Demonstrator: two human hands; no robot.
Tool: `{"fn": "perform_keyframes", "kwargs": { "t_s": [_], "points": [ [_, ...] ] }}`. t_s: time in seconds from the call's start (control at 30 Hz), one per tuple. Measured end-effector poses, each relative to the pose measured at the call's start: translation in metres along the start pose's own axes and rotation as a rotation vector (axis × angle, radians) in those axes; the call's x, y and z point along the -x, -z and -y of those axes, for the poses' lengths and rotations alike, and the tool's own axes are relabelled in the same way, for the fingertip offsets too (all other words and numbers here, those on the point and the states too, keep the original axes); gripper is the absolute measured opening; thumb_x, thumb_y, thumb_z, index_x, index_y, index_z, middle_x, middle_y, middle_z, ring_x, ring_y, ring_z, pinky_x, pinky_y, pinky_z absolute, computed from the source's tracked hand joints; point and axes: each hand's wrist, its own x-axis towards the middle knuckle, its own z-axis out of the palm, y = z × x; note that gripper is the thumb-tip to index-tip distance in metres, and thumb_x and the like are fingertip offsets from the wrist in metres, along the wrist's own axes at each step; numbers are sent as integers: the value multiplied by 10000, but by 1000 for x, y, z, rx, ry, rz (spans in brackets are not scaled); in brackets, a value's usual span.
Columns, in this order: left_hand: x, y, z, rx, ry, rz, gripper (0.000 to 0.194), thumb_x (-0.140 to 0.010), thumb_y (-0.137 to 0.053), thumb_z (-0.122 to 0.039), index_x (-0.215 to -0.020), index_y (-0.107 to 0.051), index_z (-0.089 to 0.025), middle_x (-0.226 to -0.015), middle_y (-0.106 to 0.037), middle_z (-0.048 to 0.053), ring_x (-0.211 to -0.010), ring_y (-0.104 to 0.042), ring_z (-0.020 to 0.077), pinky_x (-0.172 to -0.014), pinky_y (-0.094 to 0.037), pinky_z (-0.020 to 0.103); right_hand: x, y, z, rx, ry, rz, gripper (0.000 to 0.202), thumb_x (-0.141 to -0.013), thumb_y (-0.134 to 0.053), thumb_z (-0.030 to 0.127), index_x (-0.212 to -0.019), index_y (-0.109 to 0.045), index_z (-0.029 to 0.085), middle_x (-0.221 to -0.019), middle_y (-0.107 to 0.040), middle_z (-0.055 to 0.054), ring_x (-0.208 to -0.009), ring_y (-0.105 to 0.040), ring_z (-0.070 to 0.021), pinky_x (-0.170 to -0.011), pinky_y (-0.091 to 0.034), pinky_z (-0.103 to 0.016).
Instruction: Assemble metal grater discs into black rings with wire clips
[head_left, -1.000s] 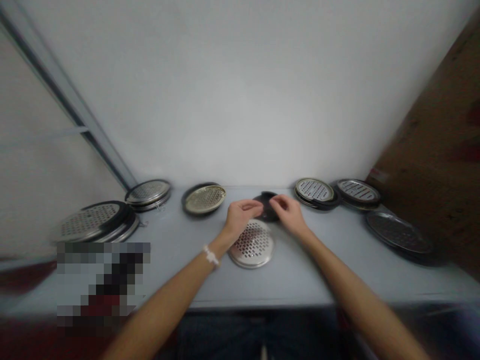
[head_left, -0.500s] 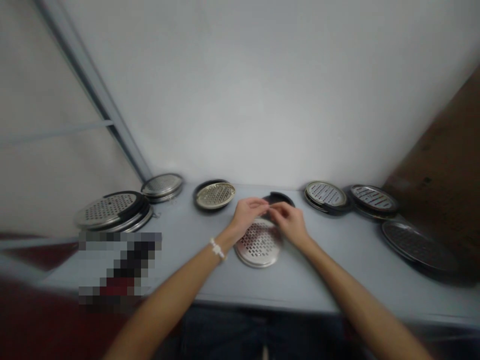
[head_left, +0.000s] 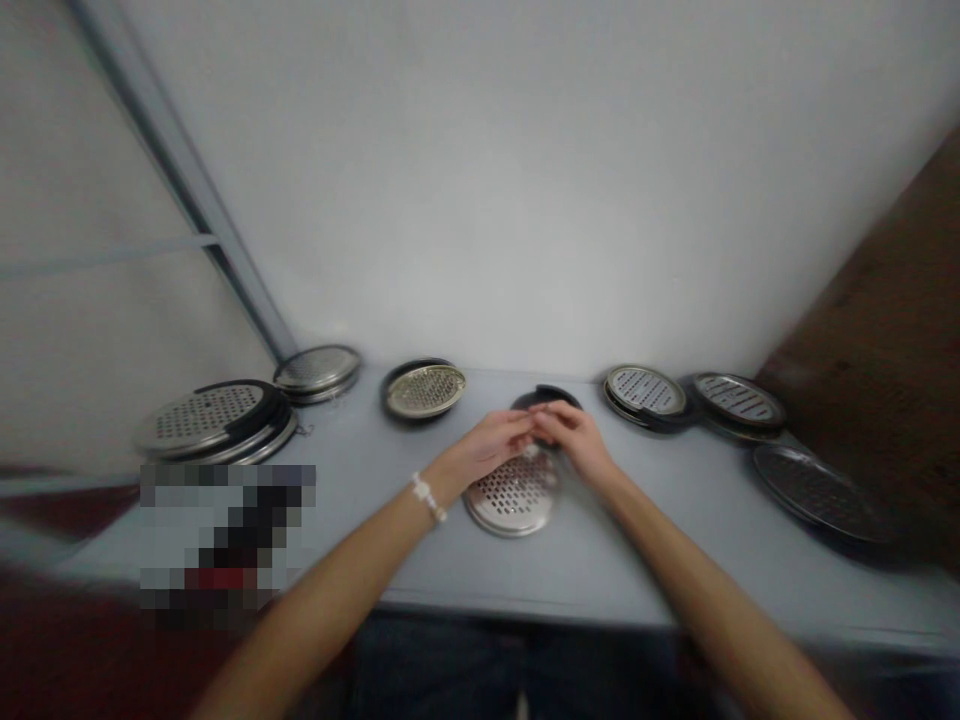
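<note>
A round metal disc with rows of slots (head_left: 514, 498) lies flat near the middle of the table. Just behind it sits a black curved piece (head_left: 559, 395), partly covered by my hands. Above the disc's far edge, my left hand (head_left: 495, 440) and my right hand (head_left: 570, 435) meet at the fingertips. The fingers of both are bent and drawn together; whatever lies between them is too small or hidden to make out. A white bracelet (head_left: 427, 497) circles my left wrist.
Slotted discs with black rims stand at the left (head_left: 210, 415), back left (head_left: 319, 370), back centre-left (head_left: 426, 390), back right (head_left: 645, 392), farther right (head_left: 739, 400) and right edge (head_left: 821, 490). A brown panel (head_left: 885, 350) rises at the right. A pixelated patch covers the left front.
My left hand has turned flatter, with its fingers pointing more to the right. My right hand has come in over the left fingertips. The whole view has shifted slightly.
</note>
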Motion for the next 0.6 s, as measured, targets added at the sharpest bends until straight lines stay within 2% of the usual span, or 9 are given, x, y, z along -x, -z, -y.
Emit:
{"fn": "perform_keyframes", "kwargs": {
  "t_s": [0.13,0.23,0.3,0.43,0.6],
  "points": [
    [0,2,1,-72,-11,19,290,-768,-795,-350,-908,-716,-110,-754,-699,45,-523,-500,48,-481,-343,191,1,-2,1,-96,-45,-7,327,-708,-816,464,-871,-761,186,-761,-695,-29,-693,-614,-156,-675,-507,-299],
    [3,0,1,-208,-50,-92,288,-768,-790,-345,-879,-660,-113,-707,-698,40,-480,-486,47,-449,-318,189,0,-1,3,-10,-21,-71,330,-669,-838,474,-778,-756,174,-717,-682,-29,-651,-587,-150,-624,-484,-293],
    [4,-2,0,-276,-71,-151,252,-779,-776,-324,-828,-616,-137,-687,-702,39,-478,-503,56,-455,-342,189,0,0,3,50,-15,-114,329,-664,-836,482,-712,-738,171,-631,-644,-11,-578,-528,-131,-552,-431,-276],
    [4,0,-1,-290,-129,-165,220,-761,-782,-245,-738,-582,-158,-685,-710,41,-552,-588,85,-545,-455,210,0,3,5,82,-49,-157,344,-694,-807,499,-640,-700,177,-483,-547,25,-462,-419,-101,-460,-326,-254],
    [-2,5,2,-262,-174,-207,169,-754,-788,-228,-776,-649,-136,-724,-731,49,-672,-674,121,-694,-551,262,1,2,7,91,-92,-111,363,-716,-779,524,-688,-721,167,-547,-644,-21,-468,-509,-112,-456,-381,-241]
  ]
}}
